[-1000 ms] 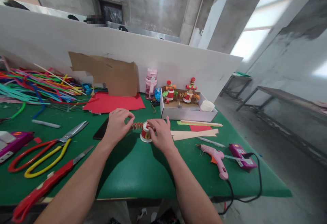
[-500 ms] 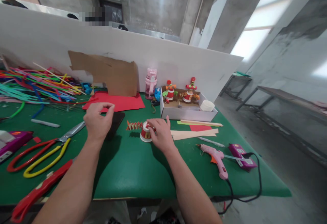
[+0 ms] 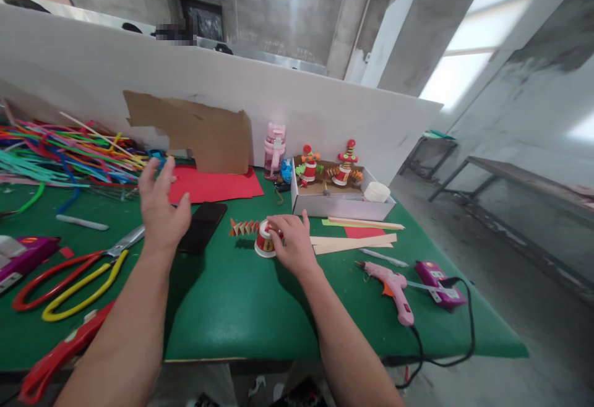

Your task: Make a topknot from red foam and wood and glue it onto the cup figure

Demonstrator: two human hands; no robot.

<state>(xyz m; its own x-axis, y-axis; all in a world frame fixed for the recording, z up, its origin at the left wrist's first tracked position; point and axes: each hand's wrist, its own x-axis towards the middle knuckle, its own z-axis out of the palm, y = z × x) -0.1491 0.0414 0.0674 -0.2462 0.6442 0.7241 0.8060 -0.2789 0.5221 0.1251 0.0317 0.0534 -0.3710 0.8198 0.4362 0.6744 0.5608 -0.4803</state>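
Note:
My right hand [image 3: 292, 240] is closed around the side of a small red and white paper cup [image 3: 265, 241], which stands upside down on the green table. A folded orange paper strip [image 3: 244, 228], pleated in zigzags, sticks out from the cup's left side. My left hand [image 3: 163, 212] is raised over the table with its fingers apart and nothing in it. Beside that hand lies a black phone [image 3: 204, 224]. Red-and-yellow handled scissors [image 3: 88, 277] lie left of my left forearm.
A white box [image 3: 343, 208] holds two finished cup figures [image 3: 342, 172]. A pink glue gun [image 3: 392, 286] with its cord lies at the right. Paper strips [image 3: 357, 244], red sheets [image 3: 218, 187], a pink bottle [image 3: 275, 150] and colourful pipe cleaners [image 3: 74, 153] are around.
My left hand has moved left and its pinched fingers have spread apart, uncovering more of the phone. My right hand stays on the cup.

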